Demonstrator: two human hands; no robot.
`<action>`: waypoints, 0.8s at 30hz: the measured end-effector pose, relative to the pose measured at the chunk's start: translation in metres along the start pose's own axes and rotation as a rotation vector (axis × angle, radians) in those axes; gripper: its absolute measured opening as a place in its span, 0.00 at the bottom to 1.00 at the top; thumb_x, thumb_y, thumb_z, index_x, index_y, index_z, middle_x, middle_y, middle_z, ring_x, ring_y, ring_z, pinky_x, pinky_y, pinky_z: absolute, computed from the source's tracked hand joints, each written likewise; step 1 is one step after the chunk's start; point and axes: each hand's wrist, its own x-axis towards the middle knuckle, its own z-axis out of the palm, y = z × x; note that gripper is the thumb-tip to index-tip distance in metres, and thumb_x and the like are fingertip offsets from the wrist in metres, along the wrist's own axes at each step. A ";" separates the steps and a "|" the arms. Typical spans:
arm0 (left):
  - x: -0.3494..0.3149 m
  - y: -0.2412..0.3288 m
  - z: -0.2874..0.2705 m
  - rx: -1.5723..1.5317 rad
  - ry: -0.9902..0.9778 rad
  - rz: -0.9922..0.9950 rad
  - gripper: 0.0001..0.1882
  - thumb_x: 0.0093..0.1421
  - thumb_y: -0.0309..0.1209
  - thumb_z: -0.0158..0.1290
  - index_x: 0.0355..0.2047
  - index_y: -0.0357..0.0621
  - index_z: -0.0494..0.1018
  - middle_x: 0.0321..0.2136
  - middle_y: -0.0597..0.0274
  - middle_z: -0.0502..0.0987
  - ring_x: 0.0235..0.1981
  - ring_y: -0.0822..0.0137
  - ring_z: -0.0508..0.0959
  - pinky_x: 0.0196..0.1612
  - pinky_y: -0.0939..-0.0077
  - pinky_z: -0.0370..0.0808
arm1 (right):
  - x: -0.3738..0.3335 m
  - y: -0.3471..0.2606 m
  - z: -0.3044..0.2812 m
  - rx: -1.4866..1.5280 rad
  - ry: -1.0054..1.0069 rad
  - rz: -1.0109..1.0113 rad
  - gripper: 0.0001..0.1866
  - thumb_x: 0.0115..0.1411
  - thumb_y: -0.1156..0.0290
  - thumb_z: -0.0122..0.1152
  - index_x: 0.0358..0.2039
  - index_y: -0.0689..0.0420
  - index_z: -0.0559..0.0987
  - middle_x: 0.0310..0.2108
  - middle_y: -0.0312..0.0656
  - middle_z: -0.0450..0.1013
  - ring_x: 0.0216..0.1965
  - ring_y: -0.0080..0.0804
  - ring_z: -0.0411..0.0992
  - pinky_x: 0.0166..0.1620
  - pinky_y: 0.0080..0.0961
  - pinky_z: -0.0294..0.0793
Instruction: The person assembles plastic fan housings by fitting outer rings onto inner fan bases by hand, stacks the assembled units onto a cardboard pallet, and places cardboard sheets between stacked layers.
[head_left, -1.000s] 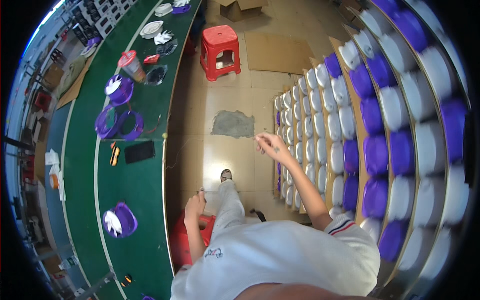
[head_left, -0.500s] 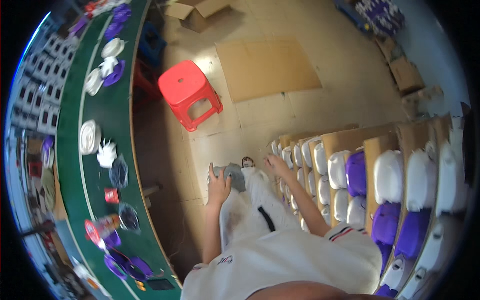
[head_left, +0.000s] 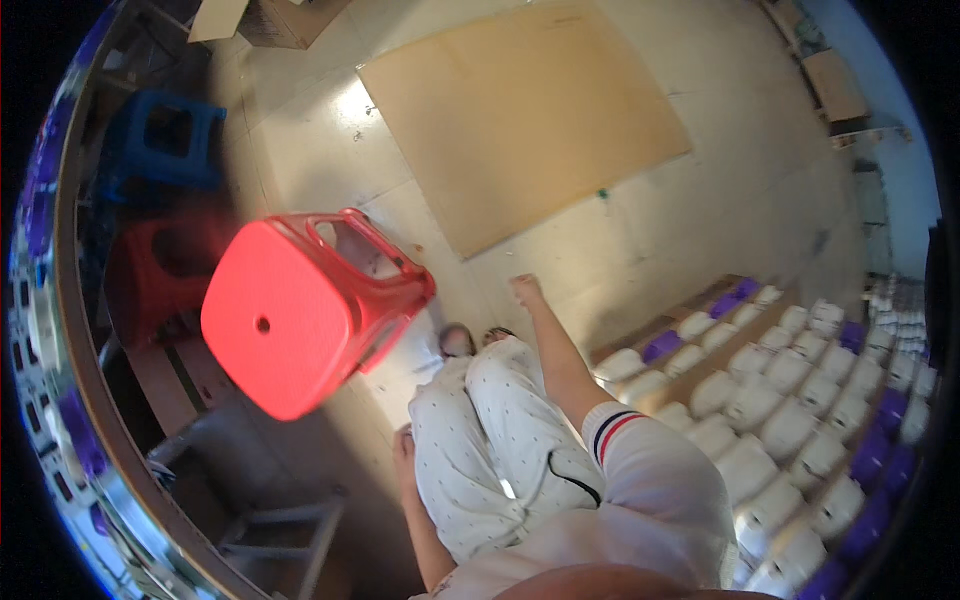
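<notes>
My right hand is stretched forward over the floor, its fingers curled closed with nothing visible in them. Down by my left thigh is my left hand; its fingers are partly hidden and blurred. Nearest to it stands a red plastic stool with a round hole in its seat. The stool looks tilted in the view, and neither hand touches it. To the right of my right arm are rows of white and purple plastic shells, set between cardboard dividers.
A flat cardboard sheet lies on the floor ahead. An open cardboard box is beyond it at the far left. A blue stool and another red stool stand by the workbench edge on the left.
My view has dropped lower and the red stool appears larger and closer. My left hand has gone down beside my thigh. The right arm now reaches farther forward.
</notes>
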 end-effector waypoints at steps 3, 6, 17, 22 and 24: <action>-0.021 -0.100 -0.033 0.098 0.081 -0.061 0.13 0.58 0.27 0.38 0.40 0.38 0.68 0.34 0.52 0.72 0.39 0.60 0.71 0.44 0.70 0.66 | 0.051 -0.061 0.066 0.815 0.051 0.494 0.34 0.46 0.54 0.64 0.48 0.62 0.64 0.45 0.47 0.66 0.44 0.40 0.66 0.41 0.41 0.68; 0.034 -0.116 0.014 0.114 -0.101 -0.039 0.13 0.59 0.27 0.38 0.40 0.38 0.68 0.34 0.52 0.72 0.38 0.61 0.71 0.43 0.71 0.66 | 0.179 -0.067 0.014 1.197 0.577 -0.102 0.33 0.46 0.61 0.66 0.48 0.62 0.62 0.47 0.49 0.64 0.48 0.44 0.63 0.42 0.46 0.66; 0.033 0.076 0.016 0.208 -0.193 -0.256 0.12 0.59 0.28 0.39 0.40 0.38 0.69 0.34 0.54 0.72 0.36 0.63 0.72 0.42 0.72 0.66 | 0.011 -0.226 -0.064 1.032 0.264 0.038 0.18 0.48 0.69 0.59 0.39 0.62 0.69 0.37 0.47 0.69 0.31 0.37 0.72 0.27 0.33 0.78; -0.025 0.143 -0.024 0.185 -0.179 -0.145 0.16 0.58 0.28 0.44 0.47 0.40 0.63 0.40 0.58 0.70 0.38 0.63 0.71 0.42 0.70 0.67 | -0.146 -0.311 -0.196 1.189 0.203 -0.092 0.09 0.46 0.74 0.53 0.28 0.65 0.70 0.25 0.46 0.69 0.21 0.37 0.72 0.26 0.33 0.79; -0.029 0.213 -0.018 0.035 -0.088 0.180 0.28 0.54 0.28 0.51 0.54 0.42 0.55 0.48 0.54 0.64 0.47 0.59 0.65 0.44 0.66 0.67 | -0.237 -0.333 -0.238 1.301 0.109 -0.135 0.09 0.47 0.74 0.54 0.28 0.64 0.71 0.24 0.45 0.69 0.21 0.35 0.71 0.26 0.33 0.79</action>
